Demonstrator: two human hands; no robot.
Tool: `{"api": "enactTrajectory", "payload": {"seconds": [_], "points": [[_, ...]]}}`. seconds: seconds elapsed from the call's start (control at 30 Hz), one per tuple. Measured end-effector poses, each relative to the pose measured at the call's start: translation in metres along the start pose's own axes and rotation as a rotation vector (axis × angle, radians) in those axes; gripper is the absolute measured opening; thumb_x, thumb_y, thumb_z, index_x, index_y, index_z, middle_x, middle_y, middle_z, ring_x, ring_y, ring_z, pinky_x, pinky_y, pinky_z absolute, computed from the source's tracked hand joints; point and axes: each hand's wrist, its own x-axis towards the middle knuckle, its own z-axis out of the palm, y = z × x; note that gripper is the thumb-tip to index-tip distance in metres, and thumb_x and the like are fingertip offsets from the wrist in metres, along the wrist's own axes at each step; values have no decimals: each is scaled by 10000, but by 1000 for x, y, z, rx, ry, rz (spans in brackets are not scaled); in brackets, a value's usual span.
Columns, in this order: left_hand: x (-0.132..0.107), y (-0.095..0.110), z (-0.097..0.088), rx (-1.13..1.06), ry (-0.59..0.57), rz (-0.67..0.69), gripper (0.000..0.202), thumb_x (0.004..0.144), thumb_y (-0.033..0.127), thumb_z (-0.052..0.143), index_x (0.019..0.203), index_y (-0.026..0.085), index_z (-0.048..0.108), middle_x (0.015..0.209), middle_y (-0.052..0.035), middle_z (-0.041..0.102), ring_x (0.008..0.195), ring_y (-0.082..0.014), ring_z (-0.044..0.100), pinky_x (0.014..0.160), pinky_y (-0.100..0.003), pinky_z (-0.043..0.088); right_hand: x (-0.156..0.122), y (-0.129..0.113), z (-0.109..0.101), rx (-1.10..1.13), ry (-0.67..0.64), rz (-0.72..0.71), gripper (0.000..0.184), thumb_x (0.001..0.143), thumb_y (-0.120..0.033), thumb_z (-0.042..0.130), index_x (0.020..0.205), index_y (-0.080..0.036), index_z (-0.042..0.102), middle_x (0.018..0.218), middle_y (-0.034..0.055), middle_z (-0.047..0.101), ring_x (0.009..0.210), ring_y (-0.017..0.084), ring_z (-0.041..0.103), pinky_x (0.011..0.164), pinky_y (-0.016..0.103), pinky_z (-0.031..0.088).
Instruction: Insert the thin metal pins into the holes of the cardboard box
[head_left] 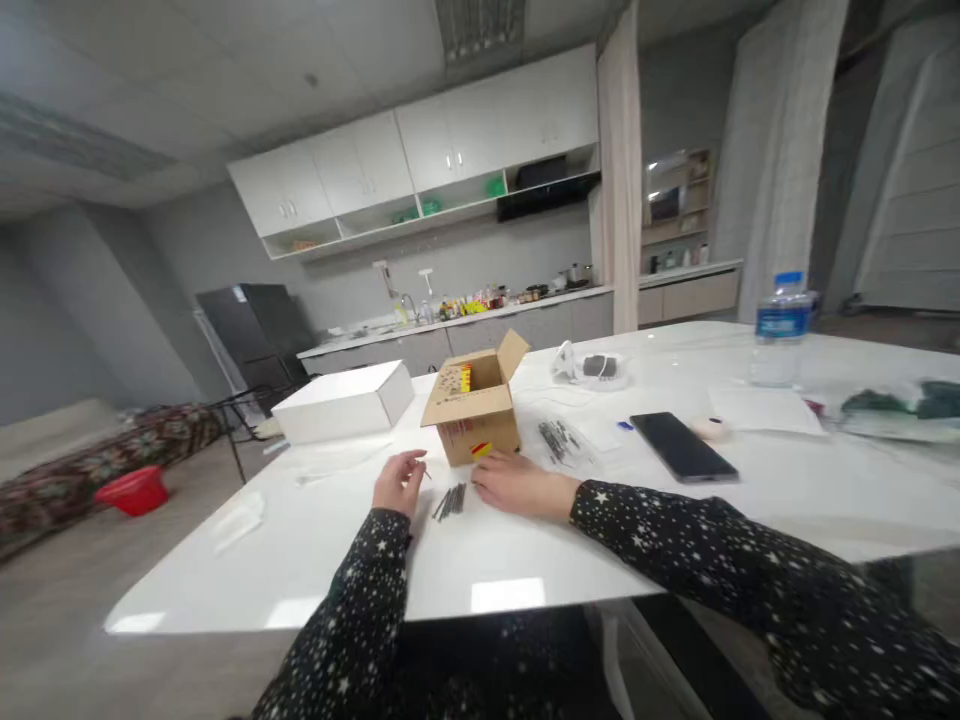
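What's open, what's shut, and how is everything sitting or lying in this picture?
Cardboard box: open, a flap sticking up
White box: shut
Water bottle: upright, cap on
Phone: lying flat, screen dark
Thin dark sticks: lying loose in a bunch between the hands
Left hand: fingers bent; grip unclear
Right hand: beside the cardboard box; grip unclear
Wall cupboards: doors shut
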Motion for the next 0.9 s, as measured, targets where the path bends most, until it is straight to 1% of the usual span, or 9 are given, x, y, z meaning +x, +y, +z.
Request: {"api": "enactTrajectory", "payload": {"seconds": [0.1, 0.2, 0.33, 0.4, 0.53, 0.63, 0.73, 0.9], "points": [[-2, 3, 0, -47, -11, -11, 292, 779, 349, 517, 976, 171, 638, 801, -37, 607, 708, -162, 656, 671, -294, 526, 0, -2, -1, 23, -10, 15, 229, 948, -197, 401, 893, -123, 610, 869, 95, 598, 848, 197, 540, 787, 328, 420], [-3, 5, 0, -107, -56, -34, 293, 776, 334, 518, 1000, 168, 610, 761, -19, 602, 702, -163, 671, 652, -279, 525, 1, -3, -3, 44, -26, 55, 241, 950, -211, 397, 898, -124, 615, 874, 99, 604, 852, 198, 549, 788, 331, 426], [-4, 7, -1, -146, -117, -77, 285, 744, 328, 562, 980, 175, 611, 775, -11, 606, 696, -162, 683, 647, -272, 534, 1, -5, -7, 75, -38, 118, 252, 952, -248, 406, 905, -130, 623, 896, 100, 613, 854, 198, 566, 787, 331, 437], [-4, 6, 0, -154, -113, -91, 264, 738, 337, 567, 941, 176, 623, 782, -18, 615, 695, -163, 684, 652, -275, 542, 1, -6, -9, 81, -37, 127, 250, 950, -253, 410, 903, -134, 624, 898, 99, 619, 854, 201, 571, 782, 332, 441], [-5, 2, 4, -173, -83, -114, 255, 734, 381, 570, 856, 169, 641, 844, -61, 639, 708, -172, 682, 618, -282, 558, 1, -7, -13, 96, -45, 132, 244, 946, -242, 414, 904, -134, 629, 895, 102, 623, 849, 201, 574, 776, 331, 444], [-6, 0, 6, -171, -84, -111, 271, 729, 399, 578, 851, 169, 651, 871, -75, 650, 703, -172, 680, 620, -291, 567, 1, -7, -15, 91, -55, 133, 255, 948, -240, 408, 908, -128, 633, 892, 107, 623, 856, 203, 573, 779, 331, 444], [-5, 0, 4, -154, -84, -115, 294, 729, 412, 581, 875, 168, 655, 837, -73, 668, 695, -179, 683, 641, -308, 572, 1, -8, -16, 73, -62, 125, 254, 946, -232, 411, 906, -122, 637, 892, 105, 626, 864, 204, 575, 791, 330, 442], [-2, 0, -1, -117, -180, -176, 341, 718, 454, 601, 883, 161, 659, 774, -74, 705, 706, -208, 701, 661, -321, 569, 2, -8, -17, 90, -64, 124, 245, 945, -231, 420, 906, -120, 635, 900, 110, 626, 871, 202, 576, 801, 330, 440]]}}
